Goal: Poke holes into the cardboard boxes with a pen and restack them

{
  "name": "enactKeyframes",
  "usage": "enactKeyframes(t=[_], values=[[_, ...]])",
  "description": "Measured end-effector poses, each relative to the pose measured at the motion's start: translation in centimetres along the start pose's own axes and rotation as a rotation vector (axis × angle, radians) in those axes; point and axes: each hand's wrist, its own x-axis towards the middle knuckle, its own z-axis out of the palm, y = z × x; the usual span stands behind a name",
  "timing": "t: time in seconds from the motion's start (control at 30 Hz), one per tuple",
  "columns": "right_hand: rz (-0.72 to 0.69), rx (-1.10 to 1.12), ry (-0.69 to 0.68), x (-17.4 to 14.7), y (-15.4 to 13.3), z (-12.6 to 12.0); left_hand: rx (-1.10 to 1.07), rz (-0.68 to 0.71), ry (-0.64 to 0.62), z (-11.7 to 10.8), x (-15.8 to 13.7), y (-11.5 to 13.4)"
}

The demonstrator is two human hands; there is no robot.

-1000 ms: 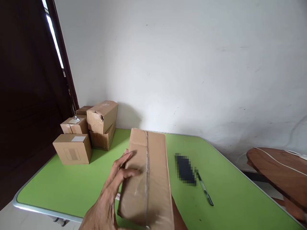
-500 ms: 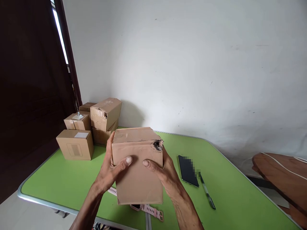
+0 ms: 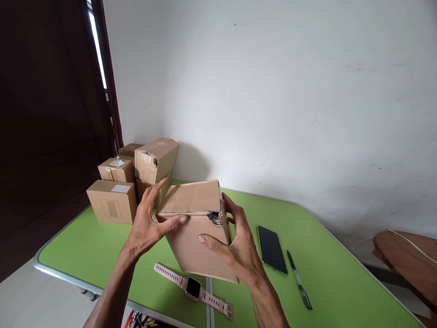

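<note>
Both my hands hold a long brown cardboard box (image 3: 200, 241) tilted above the green table (image 3: 85, 250). My left hand (image 3: 148, 223) grips its left side, thumb across the front face and fingers spread over the top edge. My right hand (image 3: 239, 246) holds the right side from below, thumb on the front face. One corner of the box has a dark torn hole (image 3: 215, 217). A pink smartwatch (image 3: 193, 289) lies flat on the table just under the box.
A black phone (image 3: 271, 249) and a dark pen (image 3: 299, 285) lie to the right of the box. Several small cardboard boxes (image 3: 136, 177) are stacked at the table's far left corner by a dark door. A brown wooden piece (image 3: 409, 259) is at far right.
The box, lying lengthwise under my left hand a second ago, was turned end-on and taken in both hands, then tilted. The pink smartwatch beneath it has come into view.
</note>
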Motion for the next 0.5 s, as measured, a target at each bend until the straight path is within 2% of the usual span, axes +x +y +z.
enactKeyframes(t=[0.13, 0.27, 0.4, 0.5], values=[[-0.005, -0.037, 0.033, 0.6, 1.7, 1.0, 0.208, 0.109, 0.089, 1.2, 0.1, 0.1], [0.105, 0.077, -0.027, 1.6, 3.8, 2.3, 0.36, 0.235, 0.201, 4.3, 0.1, -0.3], [0.134, 0.146, -0.051, 2.6, 6.1, 3.3, 0.454, 0.225, 0.222, 7.3, 0.1, -1.7], [0.123, 0.183, -0.07, 3.0, 7.6, 3.8, 0.501, 0.195, 0.224, 8.6, 0.3, -2.6]])
